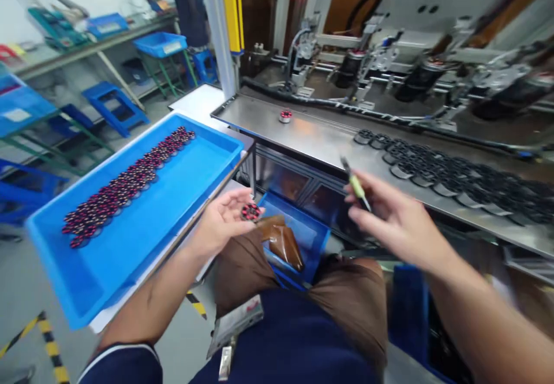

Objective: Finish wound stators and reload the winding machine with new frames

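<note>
In my left hand [223, 217], palm turned up and fingers curled, is a small round motor stator [250, 211] with red and black segments. It is held above my lap, between the blue tray and the metal bench. My right hand [392, 214] grips a slim hand tool [357, 187] with a yellow-green handle and a dark tip pointing up and away. Blur hides the tool's exact kind. The two hands are apart, and the tool does not touch the stator. A similar red-topped stator [285, 116] stands alone on the bench.
On my left, a blue tray [194, 170] holds rows of stators. Many black ring-shaped cores [450, 173] crowd the right of the metal bench [320, 142]. Machine fixtures [350, 67] stand behind it. Below lies a blue bin [318, 231] with a brown wrapped item [283, 245]. A person [186, 3] stands behind.
</note>
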A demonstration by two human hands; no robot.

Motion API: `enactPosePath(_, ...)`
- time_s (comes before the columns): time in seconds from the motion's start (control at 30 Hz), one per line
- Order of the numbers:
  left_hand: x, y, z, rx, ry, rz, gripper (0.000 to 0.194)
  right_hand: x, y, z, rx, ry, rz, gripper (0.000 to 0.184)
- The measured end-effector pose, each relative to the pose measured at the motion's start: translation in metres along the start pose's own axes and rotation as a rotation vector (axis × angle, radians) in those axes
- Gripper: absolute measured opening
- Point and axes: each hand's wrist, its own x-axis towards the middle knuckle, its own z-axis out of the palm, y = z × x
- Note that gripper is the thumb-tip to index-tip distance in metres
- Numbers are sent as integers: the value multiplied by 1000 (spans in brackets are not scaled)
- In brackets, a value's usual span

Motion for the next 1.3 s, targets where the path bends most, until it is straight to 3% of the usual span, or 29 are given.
enactPosePath(0.07, 13, 18, -38, 253, 92, 73, 63, 53, -1, -2, -325, 118, -19, 65)
enactPosePath(0.2, 53, 32, -116, 943, 357, 181, 49, 132, 2, 13, -629, 107, 36, 58)
enactPosePath(0.33, 83, 18, -178, 1159, 518, 173, 24, 166, 16, 30, -695, 168, 89, 56)
enactPosePath(0.47, 91, -3, -214, 1299, 623, 153, 17, 176, 30, 37, -762, 181, 99, 53)
enactPosePath(0.57, 92, -19, -224, 1372, 605, 150, 22, 178, 36, 39, -801, 171, 77, 47)
enactPosePath(0.7, 94, -38, -222, 1438, 445, 120, 31, 179, 44, 41, -823, 178, 50, 45)
enactPosePath(0.83, 91, -45, -223, 1494, 484, 55, 51, 182, 55, 41, -811, 191, -14, 44)
enactPosePath(1.1, 84, -37, -222, 1522, 559, -3, 56, 182, 54, 40, -772, 219, -45, 43)
enactPosePath(1.3, 105, -4, -193, 1464, 502, 172, 56, 177, 46, 40, -756, 217, 18, 43)
